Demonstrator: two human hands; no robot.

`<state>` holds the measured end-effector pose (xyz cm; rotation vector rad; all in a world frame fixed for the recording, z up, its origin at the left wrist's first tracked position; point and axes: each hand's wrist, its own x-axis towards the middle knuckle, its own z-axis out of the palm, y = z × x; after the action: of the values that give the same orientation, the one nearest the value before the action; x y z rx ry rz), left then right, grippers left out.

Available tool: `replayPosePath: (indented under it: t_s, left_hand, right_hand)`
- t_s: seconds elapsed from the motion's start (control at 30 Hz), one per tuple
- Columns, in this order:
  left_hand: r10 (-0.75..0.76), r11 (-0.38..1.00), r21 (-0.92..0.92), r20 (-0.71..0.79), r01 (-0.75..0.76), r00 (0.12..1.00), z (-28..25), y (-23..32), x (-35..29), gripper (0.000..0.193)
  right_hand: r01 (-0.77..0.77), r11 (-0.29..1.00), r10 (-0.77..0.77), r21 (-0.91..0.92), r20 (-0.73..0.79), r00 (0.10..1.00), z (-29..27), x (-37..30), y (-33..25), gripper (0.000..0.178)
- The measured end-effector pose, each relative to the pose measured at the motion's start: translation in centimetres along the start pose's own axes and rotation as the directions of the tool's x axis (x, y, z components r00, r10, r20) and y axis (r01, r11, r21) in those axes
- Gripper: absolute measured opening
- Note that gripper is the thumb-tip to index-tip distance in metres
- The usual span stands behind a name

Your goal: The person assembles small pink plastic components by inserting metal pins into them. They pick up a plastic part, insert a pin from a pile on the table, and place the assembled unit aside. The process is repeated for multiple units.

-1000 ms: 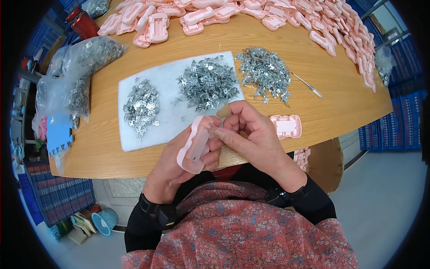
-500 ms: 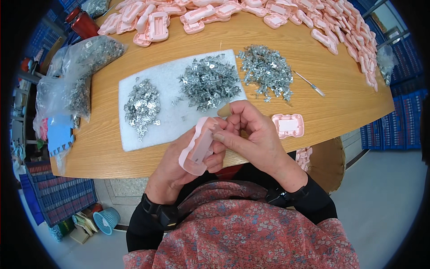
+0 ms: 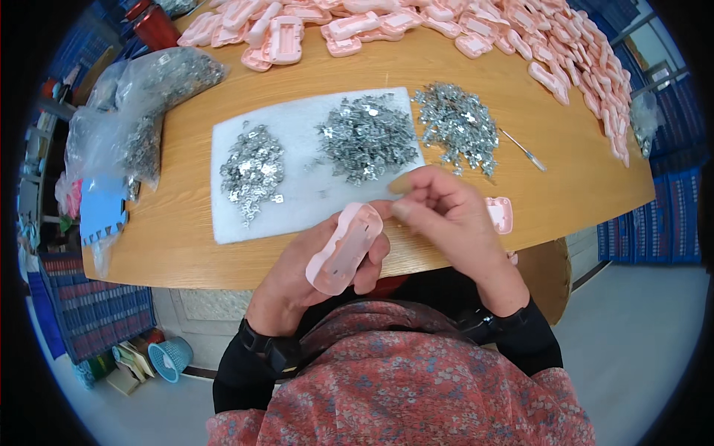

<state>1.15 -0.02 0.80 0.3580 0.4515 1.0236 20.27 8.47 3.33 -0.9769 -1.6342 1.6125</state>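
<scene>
Cradling pink shell (image 3: 346, 251) | left hand (image 3: 294, 260): grip curled round it | right hand (image 3: 455, 219): grip narrow, any contents unclear

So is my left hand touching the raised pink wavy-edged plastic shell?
Touching: the head view shows the left hand wrapped around the pink shell, with fingers against its right edge.

A pale pink plastic shell (image 3: 344, 251), elongated, with wavy sides and rounded ends, is held in the left hand (image 3: 294, 262). Its hollow side faces up, showing small dark marks inside. It slants, far end rightward, near but apart from the right hand (image 3: 455, 223).
</scene>
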Motion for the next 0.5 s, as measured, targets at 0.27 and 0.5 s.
replayPosePath:
  t_s: [0.27, 0.5]
  left_hand:
    - [0.171, 0.985, 0.088, -0.286, -0.152, 0.943, -0.9, 0.8, -5.1, 0.051]
    - [0.279, 0.948, -0.116, -0.143, -0.296, 0.949, -4.7, 0.2, -8.2, 0.042]
  right_hand:
    - [0.235, 0.745, -0.157, -0.624, 0.179, 0.971, 2.1, 2.6, -3.2, 0.014]
    - [0.51, 0.63, -0.324, -0.586, 0.398, 0.858, 8.4, 6.1, -1.2, 0.014]
